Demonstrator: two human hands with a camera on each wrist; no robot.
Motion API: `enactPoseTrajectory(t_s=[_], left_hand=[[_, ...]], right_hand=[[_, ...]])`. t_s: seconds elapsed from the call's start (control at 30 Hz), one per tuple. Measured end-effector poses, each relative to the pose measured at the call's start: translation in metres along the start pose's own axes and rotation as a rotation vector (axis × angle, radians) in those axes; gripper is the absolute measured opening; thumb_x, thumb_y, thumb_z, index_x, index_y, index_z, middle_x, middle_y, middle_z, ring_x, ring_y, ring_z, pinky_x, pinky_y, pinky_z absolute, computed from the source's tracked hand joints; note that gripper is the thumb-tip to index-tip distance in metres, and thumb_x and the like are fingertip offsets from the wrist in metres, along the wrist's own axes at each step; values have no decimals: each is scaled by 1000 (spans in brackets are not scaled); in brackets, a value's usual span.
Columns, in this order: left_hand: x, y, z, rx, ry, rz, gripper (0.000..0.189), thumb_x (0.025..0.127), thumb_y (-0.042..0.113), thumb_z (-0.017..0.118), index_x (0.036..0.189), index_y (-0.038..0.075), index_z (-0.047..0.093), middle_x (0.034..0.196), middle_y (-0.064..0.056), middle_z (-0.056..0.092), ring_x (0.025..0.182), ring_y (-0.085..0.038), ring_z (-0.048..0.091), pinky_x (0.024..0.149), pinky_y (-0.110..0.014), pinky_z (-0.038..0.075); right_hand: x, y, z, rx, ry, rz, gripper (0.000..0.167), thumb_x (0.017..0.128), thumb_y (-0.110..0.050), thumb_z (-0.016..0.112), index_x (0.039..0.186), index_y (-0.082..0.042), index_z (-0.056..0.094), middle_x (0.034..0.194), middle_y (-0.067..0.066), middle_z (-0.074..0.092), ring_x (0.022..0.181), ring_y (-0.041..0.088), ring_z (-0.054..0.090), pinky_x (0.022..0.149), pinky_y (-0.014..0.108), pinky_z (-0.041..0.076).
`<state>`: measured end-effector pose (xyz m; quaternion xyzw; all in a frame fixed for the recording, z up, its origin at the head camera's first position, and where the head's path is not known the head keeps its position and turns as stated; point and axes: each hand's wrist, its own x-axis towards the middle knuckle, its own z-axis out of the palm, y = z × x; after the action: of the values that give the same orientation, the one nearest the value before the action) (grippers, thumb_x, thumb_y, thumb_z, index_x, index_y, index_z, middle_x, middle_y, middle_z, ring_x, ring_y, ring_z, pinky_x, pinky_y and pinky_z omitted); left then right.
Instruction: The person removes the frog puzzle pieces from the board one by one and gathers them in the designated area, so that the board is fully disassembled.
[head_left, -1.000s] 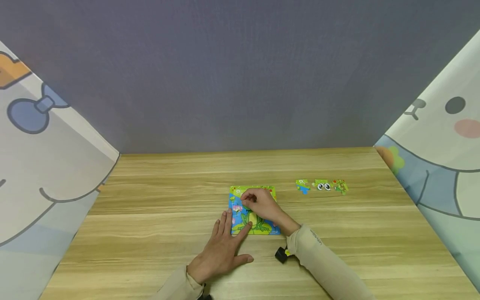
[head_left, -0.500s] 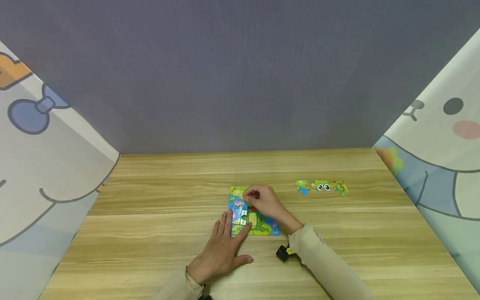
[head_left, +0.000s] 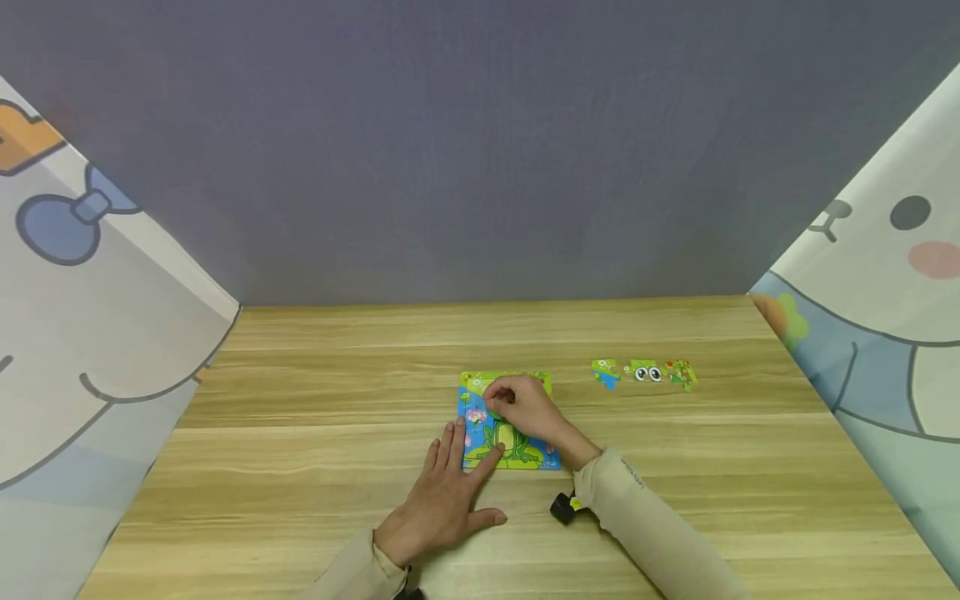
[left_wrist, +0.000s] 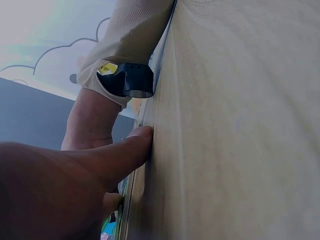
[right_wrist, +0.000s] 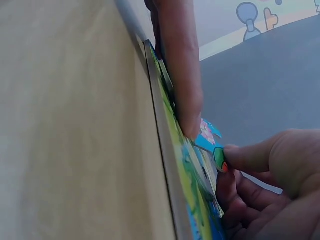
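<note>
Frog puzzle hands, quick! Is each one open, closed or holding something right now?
Left hand: open, touching the frog puzzle.
Right hand: closed, pinching a puzzle piece.

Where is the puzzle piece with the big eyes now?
In the head view, the eyes piece lies on the table, right of the frog puzzle, between a blue-green piece and a red-flecked piece.
</note>
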<state>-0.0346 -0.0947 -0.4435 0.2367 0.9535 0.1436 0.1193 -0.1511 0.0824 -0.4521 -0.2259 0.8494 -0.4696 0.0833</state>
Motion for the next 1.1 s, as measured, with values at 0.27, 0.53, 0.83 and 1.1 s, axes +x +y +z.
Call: enactPoseTrajectory(t_s=[0.27,0.53,0.83,1.1], left_hand=[[-2,-2,-1,-36,16,18,79,92,58,62,157,21,35,167,-28,1,151,-56,11,116,-69,23],[-1,-2,-1,57,26,58,81,92,61,58,157,18,34,169,-9,19,149,-57,18,113,-69,28],[2,-2,1,106,-9,39,82,93,63,55,158,21,31,170,-7,18,150,-54,17,115,-67,28],[2,-2,1,132,-9,41,82,93,64,54,158,21,31,169,-7,19,150,-54,19,115,-66,29]], right_hand=[[2,-1,2,-38,31,-23,8,93,-7,69,97,-5,75,87,7,74,74,6,61,69,20,51],[2,-4,1,-34,31,-27,8,93,-6,68,97,-4,75,88,8,74,75,7,62,69,20,51],[1,-3,3,-35,51,-19,7,92,-5,69,96,-4,75,87,8,74,74,6,62,68,20,51],[1,-4,2,-28,92,-14,9,94,-7,68,98,-3,75,88,9,75,68,5,59,61,21,49]])
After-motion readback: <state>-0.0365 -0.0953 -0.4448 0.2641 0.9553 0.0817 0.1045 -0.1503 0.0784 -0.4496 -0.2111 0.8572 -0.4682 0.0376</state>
